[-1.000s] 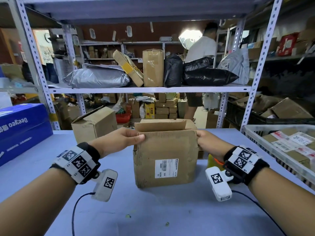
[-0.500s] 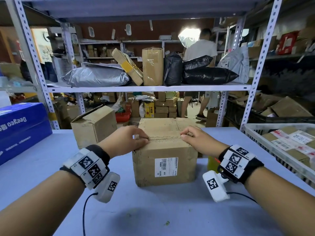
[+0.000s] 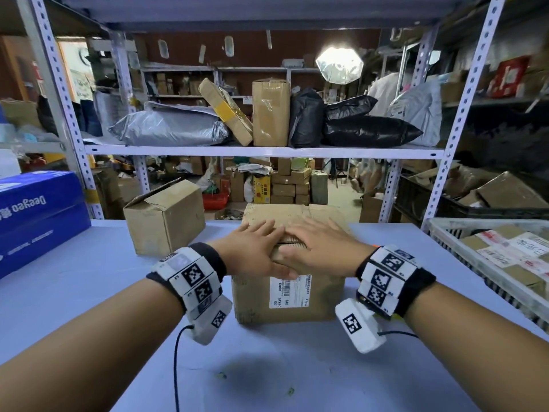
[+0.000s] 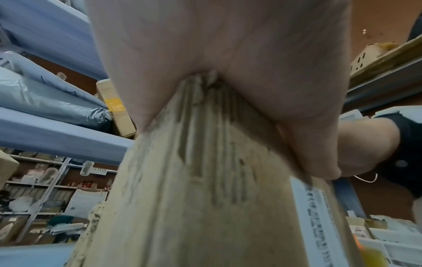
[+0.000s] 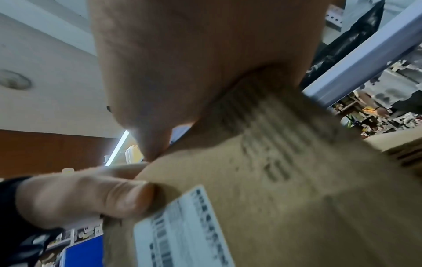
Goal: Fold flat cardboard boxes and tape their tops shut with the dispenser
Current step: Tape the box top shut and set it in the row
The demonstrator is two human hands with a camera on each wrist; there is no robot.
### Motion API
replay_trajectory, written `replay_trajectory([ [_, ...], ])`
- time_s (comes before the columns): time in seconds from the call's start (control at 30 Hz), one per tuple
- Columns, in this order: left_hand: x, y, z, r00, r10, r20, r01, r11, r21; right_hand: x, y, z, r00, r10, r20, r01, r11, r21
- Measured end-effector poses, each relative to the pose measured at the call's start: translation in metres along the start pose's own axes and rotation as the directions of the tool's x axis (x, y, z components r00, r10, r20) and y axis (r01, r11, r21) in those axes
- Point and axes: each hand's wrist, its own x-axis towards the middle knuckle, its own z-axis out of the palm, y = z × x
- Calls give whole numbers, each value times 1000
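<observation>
Both hands, left (image 3: 255, 254) and right (image 3: 320, 251), press flat-fingered on the box (image 3: 288, 298) flaps (thumbs down the front); hold the seam tight for taping.

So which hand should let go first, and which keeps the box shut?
Probably the right hand lets go: something yellow-orange, perhaps the dispenser, peeks out beside the box on that side. The left hand lies flat on the closed flaps and could hold them alone.
</observation>
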Motion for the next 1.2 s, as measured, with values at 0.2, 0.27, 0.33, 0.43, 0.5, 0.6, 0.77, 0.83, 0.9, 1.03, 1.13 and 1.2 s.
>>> replay_trajectory([
  [0.2, -10, -14, -5, 998, 5, 69, -2, 999, -37, -9, 24, 0, 997, -12, 72, 15, 999, -39],
  [0.27, -15, -20, -7, 995, 7, 100, 4, 994, -105, -10, 29, 3, 999, -16, 39, 16, 1000, 10],
  [0.33, -21, -26, -11, 993, 29, 119, -6, 983, -182, -9, 31, 5, 999, -32, -2, 32, 996, 89],
  [0.43, -28, -31, -22, 992, 79, 98, -54, 969, -240, -9, 35, 6, 996, -84, -32, 88, 977, 197],
  [0.5, -34, -32, -32, 992, 116, 56, -96, 953, -287, -10, 36, 3, 993, -113, -30, 117, 966, 232],
  [0.6, -48, -37, -57, 991, 124, -47, -133, 891, -433, -15, 35, -9, 986, -117, -115, 151, 921, 360],
  [0.77, -71, -69, -96, 916, -132, -378, -138, 782, -607, -16, 47, -38, 879, 139, -455, 239, 697, 676],
  [0.83, -67, -90, -99, 807, -301, -508, -137, 741, -657, -8, 56, -39, 845, 288, -450, 131, 706, 696],
  [0.9, -56, -106, -94, 709, -434, -556, -35, 766, -642, 6, 64, -33, 868, 370, -330, -57, 735, 675],
  [1.03, -22, -124, -65, 652, -521, -550, 408, 853, -325, 42, 74, -16, 937, 349, 10, -327, 865, 382],
  [1.13, 0, -137, -42, 657, -594, -465, 558, 797, -230, 62, 75, -9, 926, 365, 98, -378, 887, 266],
  [1.2, 10, -143, -30, 654, -625, -426, 602, 771, -209, 69, 75, -4, 921, 368, 128, -390, 877, 281],
])
